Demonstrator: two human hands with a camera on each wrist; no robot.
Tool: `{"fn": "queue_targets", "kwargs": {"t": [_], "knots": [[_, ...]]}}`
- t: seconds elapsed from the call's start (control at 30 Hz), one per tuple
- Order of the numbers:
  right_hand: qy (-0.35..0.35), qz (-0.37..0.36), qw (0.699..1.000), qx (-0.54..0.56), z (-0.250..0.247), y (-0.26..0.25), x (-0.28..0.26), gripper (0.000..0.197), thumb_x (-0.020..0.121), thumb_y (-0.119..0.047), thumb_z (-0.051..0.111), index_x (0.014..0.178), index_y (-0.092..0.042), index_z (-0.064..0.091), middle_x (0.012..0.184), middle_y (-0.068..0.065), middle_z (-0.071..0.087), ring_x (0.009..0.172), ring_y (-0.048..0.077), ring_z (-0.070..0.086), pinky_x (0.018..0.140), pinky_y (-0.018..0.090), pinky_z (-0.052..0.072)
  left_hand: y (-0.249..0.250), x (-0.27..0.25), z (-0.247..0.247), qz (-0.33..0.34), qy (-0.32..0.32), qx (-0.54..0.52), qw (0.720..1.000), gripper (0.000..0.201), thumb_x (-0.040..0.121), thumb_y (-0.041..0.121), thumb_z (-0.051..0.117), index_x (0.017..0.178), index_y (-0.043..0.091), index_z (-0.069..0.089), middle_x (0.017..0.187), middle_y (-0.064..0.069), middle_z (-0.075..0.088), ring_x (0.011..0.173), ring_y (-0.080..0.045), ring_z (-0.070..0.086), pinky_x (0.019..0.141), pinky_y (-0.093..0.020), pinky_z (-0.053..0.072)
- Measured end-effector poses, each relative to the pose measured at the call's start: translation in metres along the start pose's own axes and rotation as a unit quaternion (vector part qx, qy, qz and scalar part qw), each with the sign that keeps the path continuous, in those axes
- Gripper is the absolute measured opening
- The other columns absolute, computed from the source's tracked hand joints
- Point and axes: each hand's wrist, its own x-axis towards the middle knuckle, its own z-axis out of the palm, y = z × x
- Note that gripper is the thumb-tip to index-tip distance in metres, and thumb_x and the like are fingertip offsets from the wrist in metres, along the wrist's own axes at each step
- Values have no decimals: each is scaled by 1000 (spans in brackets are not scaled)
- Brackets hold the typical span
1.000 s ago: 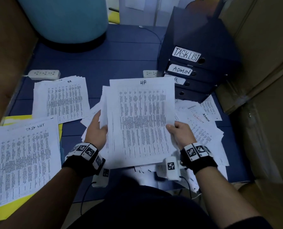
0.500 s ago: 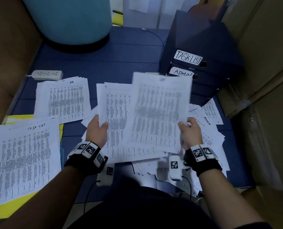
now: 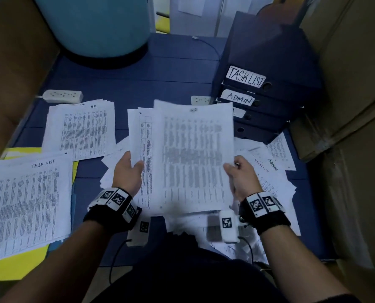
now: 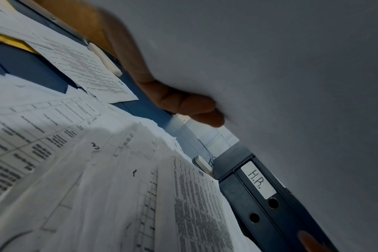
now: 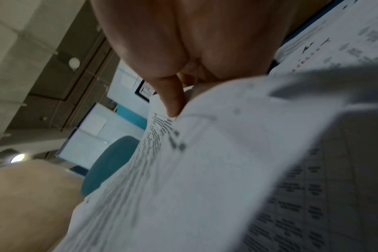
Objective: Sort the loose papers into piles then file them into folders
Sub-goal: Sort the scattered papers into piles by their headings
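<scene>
My left hand [image 3: 127, 171] grips a stack of printed papers [image 3: 139, 147] by its left edge, with the fingers [image 4: 183, 104] curled underneath. My right hand [image 3: 240, 174] pinches a single printed sheet [image 3: 197, 158] at its right edge, thumb [image 5: 173, 102] on top. That sheet is blurred and overlaps the stack. An HR pile [image 3: 81, 127] lies at the left, and a task list pile [image 3: 27, 200] lies on a yellow folder [image 3: 18, 265]. Loose papers [image 3: 269, 178] are heaped beneath and to the right of my hands. Dark binders labelled TASKLIST [image 3: 245, 76], ADMIN [image 3: 239, 99] and H.R. [image 4: 259, 180] are stacked at the right.
Two white power strips [image 3: 62, 96] [image 3: 200, 99] lie on the blue surface [image 3: 149, 84] behind the papers. A large blue drum [image 3: 94, 25] stands at the back. Cardboard boxes [image 3: 346, 84] wall in the right side and a brown panel [image 3: 11, 62] the left.
My right hand has lifted the top HR sheet off the stack that both hands held. It swung right, then came back over the stack. The left hand keeps the rest.
</scene>
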Motion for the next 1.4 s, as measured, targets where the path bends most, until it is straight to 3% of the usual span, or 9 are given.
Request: {"fn": "queue_targets", "kwargs": {"t": [0.1, 0.2, 0.3, 0.43, 0.77, 0.93, 1.13, 1.23, 1.4], "knots": [[-52, 10, 997, -62, 12, 9, 10, 20, 92, -19, 58, 81, -31, 47, 69, -2, 43, 33, 2, 33, 33, 14, 24, -3, -2, 3, 5, 2, -3, 1000, 36, 96, 23, 47, 131, 17, 51, 126, -5, 61, 116, -27, 58, 104, -49, 43], [-72, 5, 993, -95, 30, 6, 17, 31, 92, -19, 57, 70, -36, 41, 69, -5, 33, 44, 10, 24, 39, 20, 22, -3, -9, -5, -25, 40, 14, 999, 43, 100, 30, 35, 127, -2, 44, 122, -30, 49, 118, -46, 45, 101, -56, 35], [-98, -21, 988, -117, 62, -3, 18, 32, 93, -16, 54, 72, -31, 35, 67, -8, 31, 46, 13, 22, 37, 19, 21, -9, -13, -25, -30, 69, 21, 997, 39, 99, 33, 39, 117, 0, 50, 104, -17, 60, 108, -43, 50, 87, -44, 42], [-150, -79, 977, -132, 124, -13, 15, 38, 91, -14, 60, 71, -26, 29, 68, -3, 24, 55, 13, 18, 49, 24, 22, -24, -3, -68, -20, 55, 119, 991, 41, 89, 11, 58, 129, 8, 47, 117, -7, 58, 100, -22, 53, 82, -30, 38], [-191, -20, 950, -247, 316, -36, 51, 16, 89, -27, 65, 81, -19, 54, 83, 2, 60, 77, 24, 57, 71, 32, 48, -80, 83, -235, -79, 194, 113, 971, 38, 88, 3, 57, 125, -1, 47, 121, -24, 57, 111, -36, 54, 88, -39, 41], [-158, -23, 907, -390, 392, -39, 75, 29, 89, -19, 62, 113, -4, 54, 97, 6, 55, 85, 22, 56, 54, 23, 35, -122, 130, -292, -105, 210, 142, 962, 64, 91, 14, 61, 145, -1, 30, 149, -20, 34, 137, -35, 33, 114, -41, 24], [-65, 62, 851, -518, 449, -33, 100, 65, 83, -29, 72, 131, -2, 38, 132, 17, 51, 122, 30, 51, 104, 41, 42, -155, 161, -314, -169, 161, 108, 966, 58, 92, 12, 55, 145, 16, 33, 144, -12, 44, 130, -37, 43, 109, -52, 35], [-46, 90, 823, -559, 464, -32, 104, 69, 81, -38, 72, 131, -4, 38, 132, 13, 50, 124, 28, 49, 104, 39, 39, -163, 167, -311, -184, 137, 93, 969, 61, 93, 8, 52, 146, 28, 30, 143, -8, 45, 127, -33, 45, 107, -50, 37], [-63, 148, 841, -517, 479, -36, 117, 63, 81, -38, 71, 130, -5, 47, 131, 12, 53, 118, 28, 54, 101, 42, 46, -176, 166, -304, -210, 129, 101, 964, 47, 94, 4, 48, 140, 11, 40, 136, -17, 49, 122, -36, 48, 101, -44, 39]]}}
